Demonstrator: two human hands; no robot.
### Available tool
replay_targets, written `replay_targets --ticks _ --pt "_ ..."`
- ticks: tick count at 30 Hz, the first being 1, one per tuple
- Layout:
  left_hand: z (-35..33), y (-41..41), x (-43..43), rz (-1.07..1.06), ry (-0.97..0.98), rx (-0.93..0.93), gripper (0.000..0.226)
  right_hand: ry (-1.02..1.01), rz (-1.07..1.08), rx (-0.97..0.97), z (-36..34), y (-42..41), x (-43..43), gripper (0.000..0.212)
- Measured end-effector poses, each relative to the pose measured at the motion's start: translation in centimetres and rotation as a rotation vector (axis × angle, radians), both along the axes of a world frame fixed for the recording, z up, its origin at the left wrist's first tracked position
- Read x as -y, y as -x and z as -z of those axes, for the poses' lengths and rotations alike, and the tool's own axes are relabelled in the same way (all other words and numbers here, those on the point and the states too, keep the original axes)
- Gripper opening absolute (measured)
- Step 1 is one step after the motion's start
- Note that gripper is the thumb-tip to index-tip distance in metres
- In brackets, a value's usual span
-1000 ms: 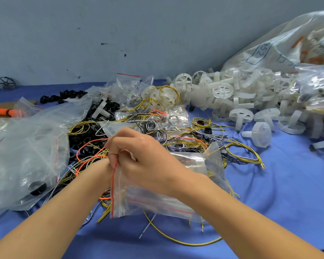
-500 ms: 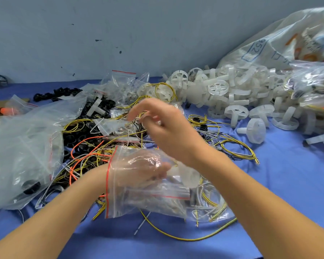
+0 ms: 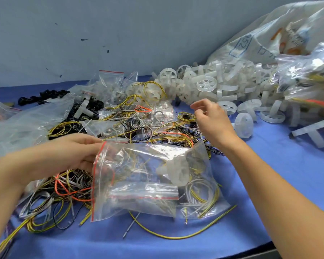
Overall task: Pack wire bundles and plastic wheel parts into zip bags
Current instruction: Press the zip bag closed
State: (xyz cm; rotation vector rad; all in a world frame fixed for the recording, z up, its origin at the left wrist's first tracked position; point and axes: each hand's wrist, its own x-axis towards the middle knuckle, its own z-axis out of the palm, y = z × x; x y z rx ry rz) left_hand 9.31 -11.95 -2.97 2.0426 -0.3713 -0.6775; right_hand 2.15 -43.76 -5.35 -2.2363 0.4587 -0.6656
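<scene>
My left hand (image 3: 71,152) pinches the red-striped mouth of a clear zip bag (image 3: 138,180) that lies over the wires; a white wheel part and wire coils show inside it. My right hand (image 3: 211,118) hovers with loosely curled fingers, holding nothing, over the tangle of yellow, orange and black wire bundles (image 3: 142,126), close to the heap of white plastic wheel parts (image 3: 223,86).
Blue cloth covers the table (image 3: 269,174). Large clear bags lie at left (image 3: 24,126) and a big sack at right (image 3: 281,38). Black ring parts (image 3: 43,96) sit at the back left, small zip bags (image 3: 110,81) behind the wires. A loose yellow wire (image 3: 176,236) lies near the front edge.
My right hand left the bag mouth and moved up and right toward the wheel pile. My left hand, which had been inside the bag, now pinches its rim.
</scene>
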Motion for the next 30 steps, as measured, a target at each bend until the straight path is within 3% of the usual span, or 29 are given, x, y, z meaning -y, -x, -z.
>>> replay_targets --ticks 6,12,15,21,25,28,30 --pt "-1.2 -1.7 0.8 -0.093 0.101 0.379 0.027 0.137 0.213 -0.058 0.9 0.1 3.3 0.031" --pt "-1.8 -0.2 4.2 -0.044 0.183 0.435 0.025 0.408 0.485 -0.181 2.3 1.5 5.7 0.036" --pt "-1.4 -0.1 4.9 -0.076 0.184 0.397 0.023 0.354 0.551 -0.214 2.6 2.0 6.9 0.041" --pt "-0.7 0.1 4.4 -0.059 0.189 0.339 0.023 0.272 0.500 -0.320 3.1 2.5 8.0 0.039" --pt "-0.8 0.4 4.3 -0.053 0.222 0.333 0.023 0.386 0.411 -0.518 3.2 2.6 7.1 0.039" --pt "-1.0 0.7 4.0 -0.036 0.267 0.346 0.023 0.364 0.275 -0.375 1.5 2.5 6.1 0.028" --pt "-1.2 0.9 3.8 -0.034 0.307 0.369 0.022 0.160 0.079 -0.194 -1.0 2.5 4.7 0.020"
